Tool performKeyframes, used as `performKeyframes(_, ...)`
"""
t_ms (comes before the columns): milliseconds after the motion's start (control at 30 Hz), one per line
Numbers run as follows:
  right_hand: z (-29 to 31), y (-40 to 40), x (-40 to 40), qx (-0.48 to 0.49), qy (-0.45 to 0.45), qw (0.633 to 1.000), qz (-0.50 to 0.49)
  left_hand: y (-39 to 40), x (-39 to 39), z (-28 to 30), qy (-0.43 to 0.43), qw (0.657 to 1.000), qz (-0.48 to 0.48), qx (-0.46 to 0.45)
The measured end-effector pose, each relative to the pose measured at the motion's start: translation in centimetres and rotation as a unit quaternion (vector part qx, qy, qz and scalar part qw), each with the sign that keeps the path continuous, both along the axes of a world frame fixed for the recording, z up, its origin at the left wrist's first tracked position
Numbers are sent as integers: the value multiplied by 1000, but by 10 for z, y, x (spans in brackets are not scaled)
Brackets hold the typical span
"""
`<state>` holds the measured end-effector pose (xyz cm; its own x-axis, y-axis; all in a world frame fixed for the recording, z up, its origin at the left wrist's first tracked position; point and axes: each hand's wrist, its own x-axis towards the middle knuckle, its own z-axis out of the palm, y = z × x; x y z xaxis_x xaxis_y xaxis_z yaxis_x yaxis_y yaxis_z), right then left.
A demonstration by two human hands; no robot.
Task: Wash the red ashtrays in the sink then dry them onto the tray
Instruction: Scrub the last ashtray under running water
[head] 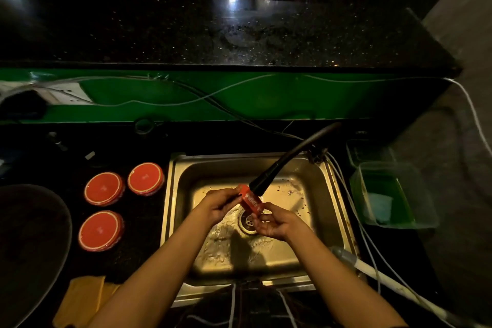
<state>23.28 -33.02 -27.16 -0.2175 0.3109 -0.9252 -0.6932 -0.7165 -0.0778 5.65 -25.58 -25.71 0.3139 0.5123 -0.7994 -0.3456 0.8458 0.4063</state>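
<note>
Both hands, left hand point(218, 205) and right hand point(275, 222), pinch one red ashtray point(250, 199) edge-on under the faucet point(269, 176), over the sink point(181, 194). Three ashtrays point(104, 188) sit on the bench at nine o'clock.

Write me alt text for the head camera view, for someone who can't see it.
Both hands, left hand and right hand, hold a red ashtray on edge under the black faucet spout over the steel sink. Three more red ashtrays sit upside down on the dark counter to the left.
</note>
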Motion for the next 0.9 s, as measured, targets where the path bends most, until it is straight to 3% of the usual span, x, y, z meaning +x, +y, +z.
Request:
performKeyframes(167,6,-19,22,46,-106,993,23,-9,17,-2,10,999,-36,2)
performKeyframes(233,11,-22,30,82,-161,982,54,-12,18,-9,39,994,-102,22)
performKeyframes(367,26,-25,33,141,-274,940,148,-26,21,-14,138,962,-215,97)
performKeyframes(467,32,-22,28,172,-325,908,200,-31,11,-14,137,957,-233,108)
performKeyframes(700,34,-23,15,228,-336,882,241,-41,-23,-23,179,928,-263,195)
performKeyframes(833,26,-30,9,242,-318,887,233,-47,-26,-25,276,868,-273,310)
performKeyframes(900,21,-34,9,252,-311,889,224,-48,-22,-20,290,854,-270,338)
